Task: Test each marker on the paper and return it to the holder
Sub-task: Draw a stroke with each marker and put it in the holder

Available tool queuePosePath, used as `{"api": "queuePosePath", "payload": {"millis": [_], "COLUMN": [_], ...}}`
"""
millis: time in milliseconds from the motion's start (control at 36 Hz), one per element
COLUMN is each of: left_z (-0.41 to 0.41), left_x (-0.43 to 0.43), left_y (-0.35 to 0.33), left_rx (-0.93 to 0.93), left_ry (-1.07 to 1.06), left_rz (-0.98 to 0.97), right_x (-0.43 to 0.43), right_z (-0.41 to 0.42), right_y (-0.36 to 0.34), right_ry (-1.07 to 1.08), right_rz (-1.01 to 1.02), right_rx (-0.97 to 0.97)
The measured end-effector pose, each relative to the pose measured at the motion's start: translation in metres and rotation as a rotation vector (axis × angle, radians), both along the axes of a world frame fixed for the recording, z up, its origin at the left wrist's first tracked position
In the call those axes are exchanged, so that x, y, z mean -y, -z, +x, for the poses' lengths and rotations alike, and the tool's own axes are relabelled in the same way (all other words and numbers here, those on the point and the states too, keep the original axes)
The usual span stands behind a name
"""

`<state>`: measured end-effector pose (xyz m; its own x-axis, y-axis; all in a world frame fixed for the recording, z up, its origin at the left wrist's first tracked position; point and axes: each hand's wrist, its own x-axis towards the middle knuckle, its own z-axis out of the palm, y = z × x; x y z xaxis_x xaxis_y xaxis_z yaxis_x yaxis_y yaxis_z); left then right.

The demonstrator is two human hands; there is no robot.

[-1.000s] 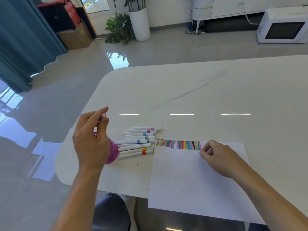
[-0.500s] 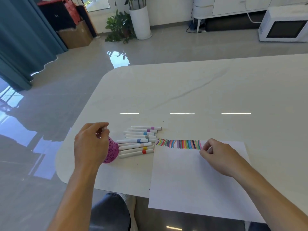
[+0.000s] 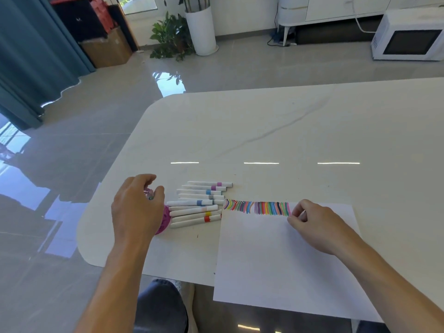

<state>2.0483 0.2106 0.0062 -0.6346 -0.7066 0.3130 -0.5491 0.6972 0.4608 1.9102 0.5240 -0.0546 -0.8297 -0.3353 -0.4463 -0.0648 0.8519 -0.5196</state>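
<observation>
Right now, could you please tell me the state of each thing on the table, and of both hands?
left hand: curled over the pink holder
pink holder: mostly hidden behind the hand
markers: lying flat in a pile, capped
paper: flat, overhanging the near table edge, coloured strokes along its top
right hand: fingers pinched at the end of the strokes

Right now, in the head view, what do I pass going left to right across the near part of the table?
left hand → pink holder → row of loose markers → coloured test strokes → right hand
</observation>
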Motion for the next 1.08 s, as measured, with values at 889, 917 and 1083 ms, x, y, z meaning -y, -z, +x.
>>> {"api": "queuePosePath", "payload": {"millis": [889,917,1083], "left_z": [-0.033,-0.034,-0.043], "left_x": [-0.053,-0.053,-0.057], "left_y": [0.052,0.049,0.037], "left_rx": [0.478,0.448,0.213], "left_ry": [0.516,0.522,0.547], "left_rz": [0.077,0.097,0.203], "right_x": [-0.003,-0.003,-0.003], "right_z": [0.003,0.002,0.0], "right_y": [-0.016,-0.016,-0.014], "right_ry": [0.05,0.05,0.041], "right_rz": [-0.029,-0.03,-0.034], "right_rx": [0.074,0.075,0.08]}}
